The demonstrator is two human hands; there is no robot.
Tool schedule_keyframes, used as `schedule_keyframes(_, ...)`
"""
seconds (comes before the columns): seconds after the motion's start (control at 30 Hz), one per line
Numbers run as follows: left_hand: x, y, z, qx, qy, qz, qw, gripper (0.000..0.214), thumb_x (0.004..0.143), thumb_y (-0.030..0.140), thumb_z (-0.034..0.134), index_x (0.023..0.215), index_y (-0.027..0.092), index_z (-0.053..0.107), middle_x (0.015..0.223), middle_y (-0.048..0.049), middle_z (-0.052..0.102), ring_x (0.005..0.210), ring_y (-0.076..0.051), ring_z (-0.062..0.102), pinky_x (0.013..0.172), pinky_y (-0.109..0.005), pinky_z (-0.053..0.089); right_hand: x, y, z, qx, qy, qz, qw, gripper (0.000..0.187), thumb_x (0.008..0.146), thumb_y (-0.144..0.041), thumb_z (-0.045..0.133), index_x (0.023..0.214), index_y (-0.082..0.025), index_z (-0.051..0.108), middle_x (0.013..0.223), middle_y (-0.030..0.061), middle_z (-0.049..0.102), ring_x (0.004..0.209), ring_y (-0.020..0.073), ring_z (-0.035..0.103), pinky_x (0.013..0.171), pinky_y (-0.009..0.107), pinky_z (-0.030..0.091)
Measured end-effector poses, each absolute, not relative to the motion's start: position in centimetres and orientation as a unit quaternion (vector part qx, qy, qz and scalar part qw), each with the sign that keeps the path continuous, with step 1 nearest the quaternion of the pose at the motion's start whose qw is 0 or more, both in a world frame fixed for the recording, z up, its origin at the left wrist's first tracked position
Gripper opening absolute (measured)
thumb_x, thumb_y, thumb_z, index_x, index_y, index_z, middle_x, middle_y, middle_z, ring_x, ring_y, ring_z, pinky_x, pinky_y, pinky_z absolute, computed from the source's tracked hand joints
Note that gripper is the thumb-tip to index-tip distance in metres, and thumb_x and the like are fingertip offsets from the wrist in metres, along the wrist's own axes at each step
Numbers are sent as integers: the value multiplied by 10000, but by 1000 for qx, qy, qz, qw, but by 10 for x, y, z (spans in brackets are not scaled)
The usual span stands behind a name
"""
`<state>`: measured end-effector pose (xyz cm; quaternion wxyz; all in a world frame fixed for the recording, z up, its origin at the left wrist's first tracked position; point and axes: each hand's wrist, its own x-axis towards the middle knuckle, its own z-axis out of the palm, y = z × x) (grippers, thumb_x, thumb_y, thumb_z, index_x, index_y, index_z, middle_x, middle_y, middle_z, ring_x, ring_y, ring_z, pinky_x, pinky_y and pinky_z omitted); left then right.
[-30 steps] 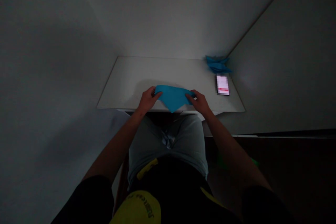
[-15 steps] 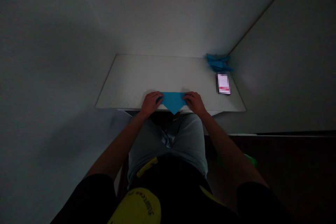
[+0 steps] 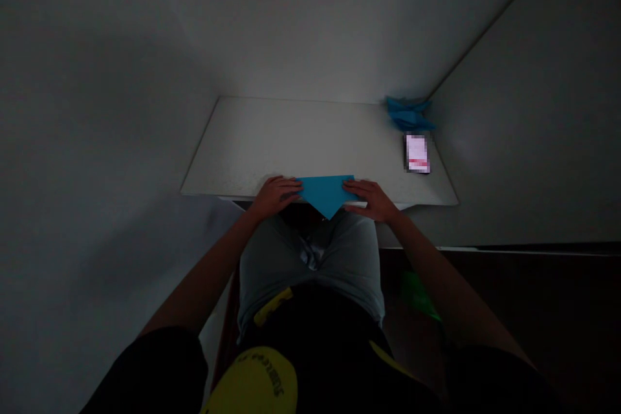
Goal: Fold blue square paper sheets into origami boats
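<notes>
A folded sheet of blue paper (image 3: 327, 194) lies at the front edge of the white table (image 3: 291, 136), its long straight side away from me and its point hanging over the edge. My left hand (image 3: 277, 196) is closed on the paper's left end, fingers on top and thumb close below. Over the right end, my right hand (image 3: 372, 199) rests with its fingers stretched out on the paper and its thumb apart, nearer me.
At the table's back right corner sits a folded blue paper shape (image 3: 410, 115). A phone with a lit, blurred screen (image 3: 418, 152) lies just in front of it. Walls stand behind and on both sides. Something green (image 3: 420, 294) shows low on the right.
My right hand has shifted right and opened, its thumb moving away from its fingers. My left hand has moved slightly left. The paper is tilted a little, with its point farther right and lower.
</notes>
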<state>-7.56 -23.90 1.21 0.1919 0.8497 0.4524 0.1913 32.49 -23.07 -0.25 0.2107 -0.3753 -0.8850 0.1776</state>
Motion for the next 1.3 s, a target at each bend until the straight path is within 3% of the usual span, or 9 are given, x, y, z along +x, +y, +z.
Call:
schedule_keyframes(0.2, -57, -237, 18, 797, 518, 236, 201, 238, 991, 409, 765, 1206, 320, 813, 1313, -32, 813, 1282, -259, 722, 1201, -510, 467, 331, -223, -3, -332, -895, 199, 223, 601, 972, -420, 746, 1554, -314, 639, 1581, 103, 659, 1460, 336, 638, 1206, 615, 498)
schedule_keyframes(0.43, -51, -231, 15, 758, 596, 215, 158, 644, 843, 507, 889, 1407, 261, 698, 1505, -130, 629, 1418, -365, 556, 1203, -525, 442, 332, -216, 6, -343, -875, 241, 242, 381, 1051, -462, 642, 1380, -320, 770, 1442, 67, 762, 1327, 310, 731, 1146, 565, 571)
schedule_keyframes(0.57, -51, -230, 15, 738, 622, 203, 164, 709, 793, 550, 919, 1400, 268, 684, 1512, -144, 580, 1412, -400, 515, 1198, -565, 415, 327, -215, 5, -379, -860, 247, 234, 342, 1075, -492, 609, 1313, -336, 798, 1330, 55, 808, 1232, 317, 752, 1105, 572, 577)
schedule_keyframes(0.67, -49, -229, 19, 727, 636, 193, 173, 658, 776, 552, 937, 1333, 282, 712, 1505, -141, 571, 1413, -411, 498, 1187, -583, 409, 322, -215, 0, -422, -846, 214, 247, 401, 1060, -510, 630, 1378, -305, 765, 1333, 115, 763, 1243, 345, 700, 1107, 583, 554)
schedule_keyframes(0.8, -46, -227, 23, 708, 659, 173, 185, 612, 749, 566, 958, 1249, 287, 741, 1466, -131, 585, 1391, -411, 511, 1158, -585, 430, 323, -212, -9, -450, -837, 170, 261, 613, 1027, -587, 663, 1548, -265, 628, 1439, 186, 618, 1355, 394, 582, 1167, 618, 496)
schedule_keyframes(0.9, -46, -224, 23, 700, 665, 173, 192, 582, 738, 590, 963, 1181, 270, 765, 1434, -134, 603, 1358, -415, 530, 1133, -591, 445, 327, -207, -16, -452, -841, 164, 250, 686, 1018, -639, 656, 1597, -282, 564, 1456, 188, 565, 1378, 409, 546, 1186, 639, 470)
schedule_keyframes(1.07, -45, -225, 24, 711, 648, 179, 204, 364, 788, 526, 950, 1060, 317, 829, 1379, -90, 642, 1324, -397, 552, 1128, -604, 419, 331, -198, -24, -471, -832, 157, 247, 704, 995, -686, 668, 1559, -271, 599, 1398, 186, 550, 1332, 407, 547, 1174, 638, 472)
schedule_keyframes(1.17, -43, -227, 28, 721, 636, 175, 212, 286, 849, 485, 909, 1087, 344, 836, 1342, -72, 670, 1308, -371, 575, 1125, -581, 408, 330, -193, -27, -485, -822, 165, 248, 759, 967, -702, 698, 1576, -265, 579, 1377, 180, 550, 1318, 408, 545, 1173, 633, 475)
schedule_keyframes(1.3, -41, -229, 35, 707, 654, 162, 215, 494, 835, 464, 915, 1282, 318, 766, 1390, -85, 675, 1340, -366, 576, 1123, -543, 410, 328, -188, -28, -504, -805, 182, 253, 792, 915, -745, 734, 1531, -264, 610, 1328, 169, 561, 1299, 414, 545, 1176, 644, 466)
